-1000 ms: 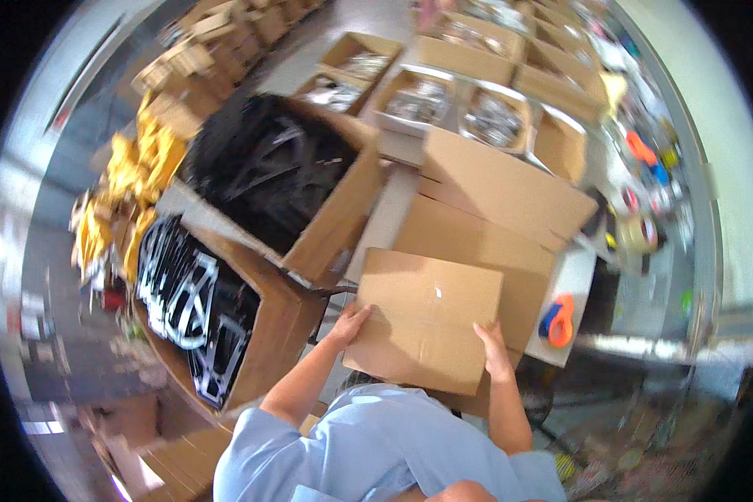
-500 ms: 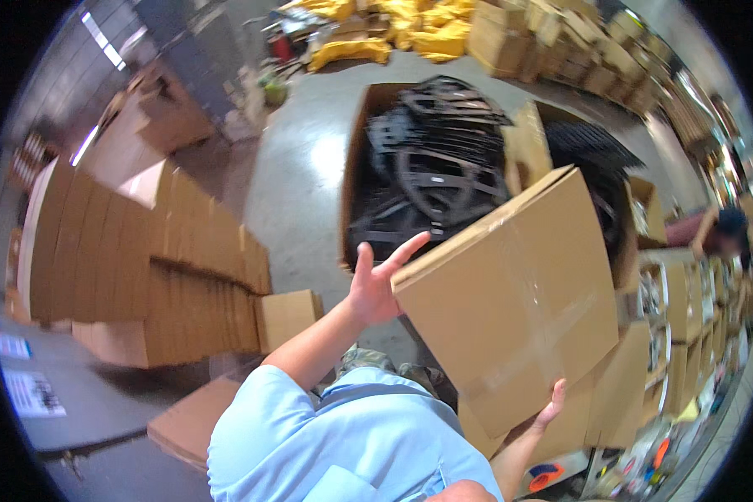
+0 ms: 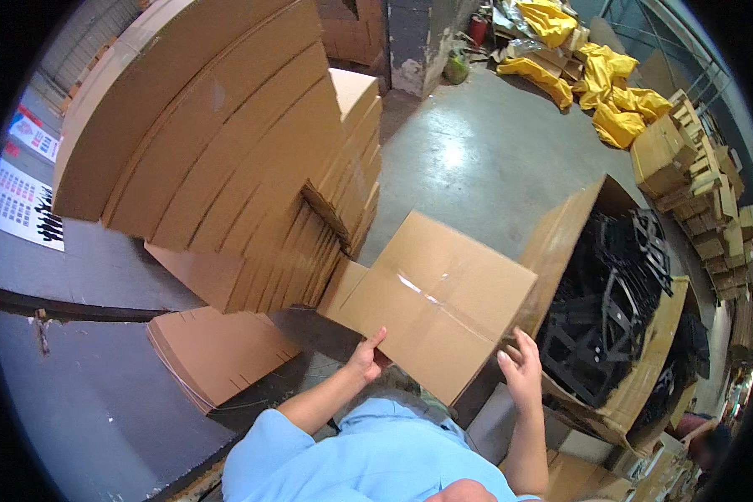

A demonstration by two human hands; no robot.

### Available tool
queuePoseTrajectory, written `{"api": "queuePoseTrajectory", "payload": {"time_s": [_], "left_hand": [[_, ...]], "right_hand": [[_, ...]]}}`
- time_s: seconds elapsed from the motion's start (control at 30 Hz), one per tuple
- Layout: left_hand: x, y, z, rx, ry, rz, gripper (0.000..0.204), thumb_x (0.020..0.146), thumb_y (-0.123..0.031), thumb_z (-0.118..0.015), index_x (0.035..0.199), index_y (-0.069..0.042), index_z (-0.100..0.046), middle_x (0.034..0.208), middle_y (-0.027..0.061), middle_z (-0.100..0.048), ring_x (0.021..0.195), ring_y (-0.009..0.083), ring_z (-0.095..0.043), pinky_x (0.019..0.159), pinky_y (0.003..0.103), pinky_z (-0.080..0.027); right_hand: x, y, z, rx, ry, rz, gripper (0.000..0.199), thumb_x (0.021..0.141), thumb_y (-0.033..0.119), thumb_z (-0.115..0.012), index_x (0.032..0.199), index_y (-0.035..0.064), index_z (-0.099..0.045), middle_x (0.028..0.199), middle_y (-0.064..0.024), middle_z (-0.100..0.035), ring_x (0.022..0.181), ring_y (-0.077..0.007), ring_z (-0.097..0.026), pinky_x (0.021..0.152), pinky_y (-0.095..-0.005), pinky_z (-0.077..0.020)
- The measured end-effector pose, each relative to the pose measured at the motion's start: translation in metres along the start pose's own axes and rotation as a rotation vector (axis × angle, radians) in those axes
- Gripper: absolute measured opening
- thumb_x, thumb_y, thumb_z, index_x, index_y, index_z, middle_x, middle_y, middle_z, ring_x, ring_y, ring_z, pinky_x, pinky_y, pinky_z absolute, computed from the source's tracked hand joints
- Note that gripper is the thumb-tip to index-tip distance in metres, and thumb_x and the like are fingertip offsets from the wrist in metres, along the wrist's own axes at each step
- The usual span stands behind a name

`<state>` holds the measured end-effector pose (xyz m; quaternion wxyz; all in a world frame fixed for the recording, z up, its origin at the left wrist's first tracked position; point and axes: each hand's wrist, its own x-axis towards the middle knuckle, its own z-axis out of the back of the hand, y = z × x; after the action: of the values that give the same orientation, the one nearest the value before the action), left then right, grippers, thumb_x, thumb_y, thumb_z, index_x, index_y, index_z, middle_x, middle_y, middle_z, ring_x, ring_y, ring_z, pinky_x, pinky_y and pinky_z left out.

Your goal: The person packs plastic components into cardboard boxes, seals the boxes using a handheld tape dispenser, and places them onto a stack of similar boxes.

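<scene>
A taped brown cardboard box (image 3: 448,305) is in front of my body, its top facing up with clear tape across it. My left hand (image 3: 368,356) grips its near left edge, thumb on top and the other fingers hidden below. Beside the box's right edge is my right hand (image 3: 522,365), its fingers apart and slightly bent. The fingertips are close to the edge; whether they touch it I cannot tell. Just beyond the box's left side stands a tall stack of cardboard boxes (image 3: 226,159).
To the right, a large open carton (image 3: 565,243) holds black plastic frames (image 3: 611,309). Flat cardboard sheets (image 3: 217,351) lie at the lower left by a dark grey surface (image 3: 84,393). Yellow sacks (image 3: 615,92) and more boxes (image 3: 663,155) line the back right. Another person (image 3: 703,435) is at the far right.
My view has turned left toward the stack. The box has swung left and now lies flatter. My left hand has closed on its near edge; my right hand has come off its underside to its right edge.
</scene>
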<state>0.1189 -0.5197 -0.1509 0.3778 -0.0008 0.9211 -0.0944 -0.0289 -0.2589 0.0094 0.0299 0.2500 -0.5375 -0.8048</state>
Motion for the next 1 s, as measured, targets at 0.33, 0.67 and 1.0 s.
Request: {"api": "queuePoseTrajectory", "payload": {"time_s": [0.33, 0.67, 1.0], "left_hand": [[0.124, -0.034, 0.181, 0.127, -0.624, -0.232, 0.082, 0.080, -0.010, -0.072, 0.140, -0.023, -0.017, 0.134, 0.0101, -0.040, 0.118, 0.0333, -0.046, 0.084, 0.063, -0.045], [0.118, -0.021, 0.335, 0.593, -1.060, 0.635, 0.072, 0.092, -0.051, -0.049, 0.147, -0.013, -0.023, 0.153, 0.0164, -0.019, 0.117, 0.0443, -0.044, 0.091, 0.074, -0.029], [0.129, -0.001, 0.244, 1.135, -0.446, 0.468, 0.026, 0.093, -0.040, -0.050, 0.107, -0.019, -0.056, 0.083, -0.0048, -0.054, 0.071, 0.0132, -0.051, 0.063, 0.038, -0.039]], "right_hand": [[-0.012, -0.071, -0.047, -0.418, 0.322, -0.166, 0.048, 0.080, 0.025, -0.067, 0.121, 0.0014, -0.056, 0.107, -0.0159, -0.062, 0.094, -0.0246, -0.062, 0.084, -0.0344, -0.0499], [-0.042, -0.137, -0.064, -0.672, 0.353, -0.397, 0.049, 0.080, 0.029, -0.065, 0.122, 0.0038, -0.057, 0.113, -0.0186, -0.063, 0.106, -0.0309, -0.060, 0.091, -0.0388, -0.0476], [-0.083, -0.160, -0.058, -0.506, 0.195, -0.409, 0.045, 0.081, 0.024, -0.067, 0.120, 0.0038, -0.058, 0.110, -0.0181, -0.065, 0.097, -0.0271, -0.065, 0.086, -0.0361, -0.0507]]}}
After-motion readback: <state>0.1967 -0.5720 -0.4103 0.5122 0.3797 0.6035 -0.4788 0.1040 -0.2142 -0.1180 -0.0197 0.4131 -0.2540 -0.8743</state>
